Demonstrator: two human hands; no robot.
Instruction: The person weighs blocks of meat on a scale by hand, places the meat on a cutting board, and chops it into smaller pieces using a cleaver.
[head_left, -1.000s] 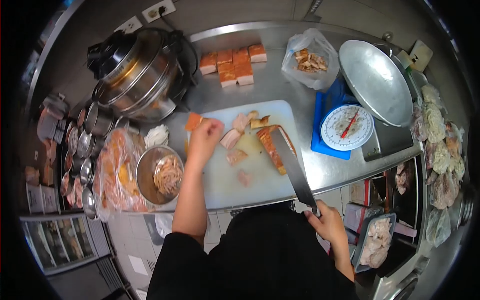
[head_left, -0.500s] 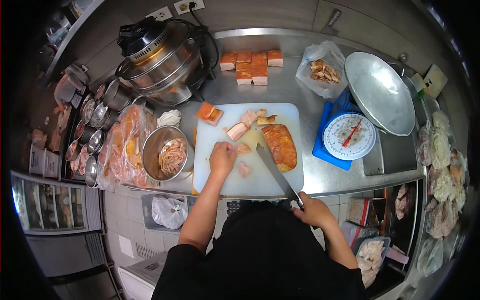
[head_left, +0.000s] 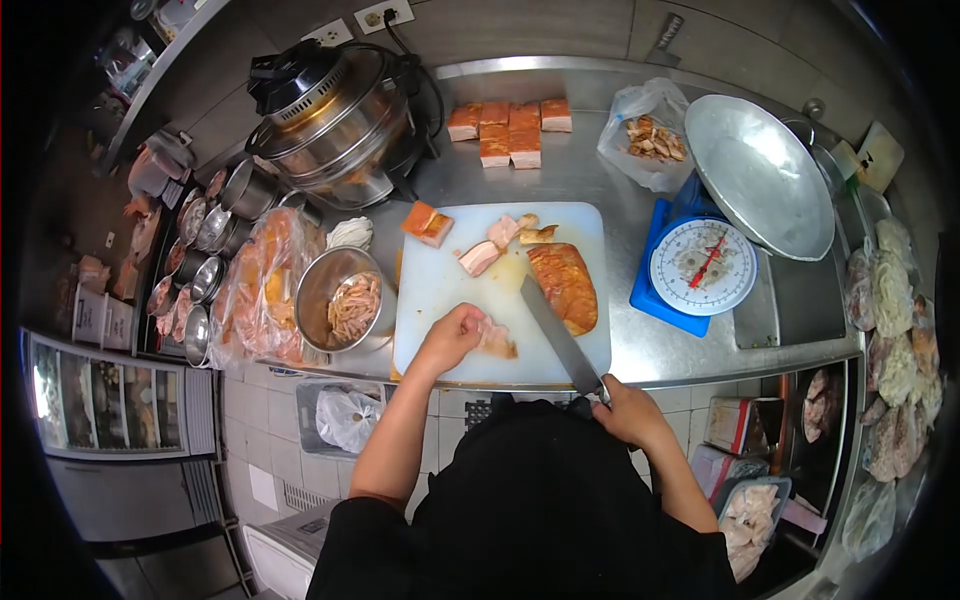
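My left hand point(head_left: 450, 340), fingers pinched, is at the edge of a thin slice of pork point(head_left: 497, 341) over the front of the white cutting board point(head_left: 440, 284). My right hand point(head_left: 632, 412) grips the handle of a large knife point(head_left: 560, 338). Its blade slants up and left across the board, beside a browned slab of pork point(head_left: 564, 285). Farther back on the board lie a pale cut piece of pork point(head_left: 480, 258), small browned trimmings point(head_left: 538, 234) and a block of pork with orange-brown skin point(head_left: 427, 224).
Left of the board stands a steel pot point(head_left: 345, 300) with meat strips, beside a plastic bag of meat point(head_left: 262, 285). A round countertop cooker point(head_left: 335, 140) is behind. Pork blocks point(head_left: 510, 132), a bag of browned scraps point(head_left: 652, 140) and a blue dial scale point(head_left: 702, 265) line the counter's back and right.
My left hand has moved down and slightly right, bringing the slice toward the board's front, where another small piece lay. The knife stays in my right hand, almost unmoved. The view has shifted slightly.
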